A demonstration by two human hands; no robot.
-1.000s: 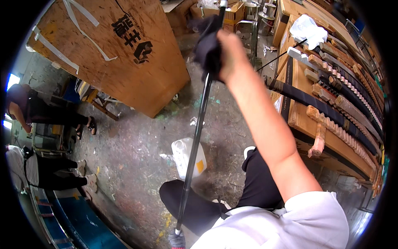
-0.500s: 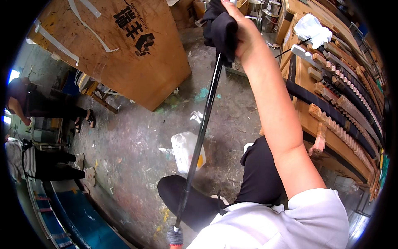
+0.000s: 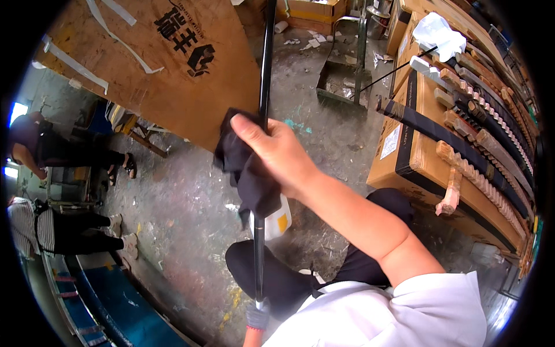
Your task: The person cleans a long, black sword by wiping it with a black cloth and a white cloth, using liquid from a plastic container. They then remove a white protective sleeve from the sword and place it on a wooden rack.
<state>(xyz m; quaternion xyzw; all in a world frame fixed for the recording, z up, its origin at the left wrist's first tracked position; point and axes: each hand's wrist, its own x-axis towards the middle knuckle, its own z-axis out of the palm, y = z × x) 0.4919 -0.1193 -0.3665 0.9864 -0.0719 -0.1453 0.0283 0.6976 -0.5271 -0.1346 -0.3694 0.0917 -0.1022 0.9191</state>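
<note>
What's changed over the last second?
The right hand has moved the black cloth down the black pole, toward the body; the pole's upper part has swung left. Nothing was let go: the gloved left hand still grips the lower end. The white jug stayed put.

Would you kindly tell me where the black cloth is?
The black cloth is left of centre in the head view, held by the right hand against the pole.

The stained grey floor (image 3: pixel 191 202) bears a white plastic jug (image 3: pixel 275 229), a dustpan (image 3: pixel 334 95) and paper scraps (image 3: pixel 315 41).
</note>
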